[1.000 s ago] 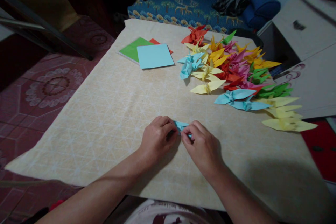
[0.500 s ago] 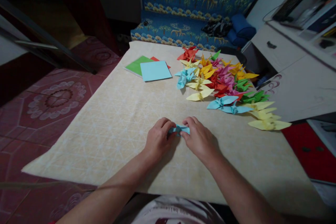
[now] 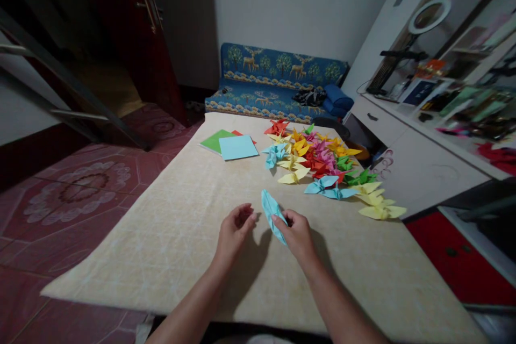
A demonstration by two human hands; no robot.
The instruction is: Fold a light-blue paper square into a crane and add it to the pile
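Note:
A light blue folded paper crane (image 3: 272, 212) is pinched between the thumb and fingers of my right hand (image 3: 296, 231), tilted and raised a little over the cloth. To its left, my left hand (image 3: 237, 227) is apart from the paper, fingers curled loosely with a gap between thumb and fingertips and nothing in them. Beyond both hands lies a cluster of finished paper cranes (image 3: 320, 151) in red, yellow, orange, pink, green and blue. Left of the cluster, square sheets of paper rest in a stack, a light blue sheet (image 3: 238, 148) overlapping a green sheet (image 3: 215, 141).
A pale patterned cloth covers the table (image 3: 161, 226). Behind it stands a blue sofa (image 3: 262, 83) with deer on its cover. A white cabinet (image 3: 419, 145) is at the right, and a metal ladder-like frame (image 3: 80, 91) at the left.
My left hand has let go of the blue paper and moved left. The right hand has lifted and turned the paper, so its long shape now shows. The camera view has tilted up.

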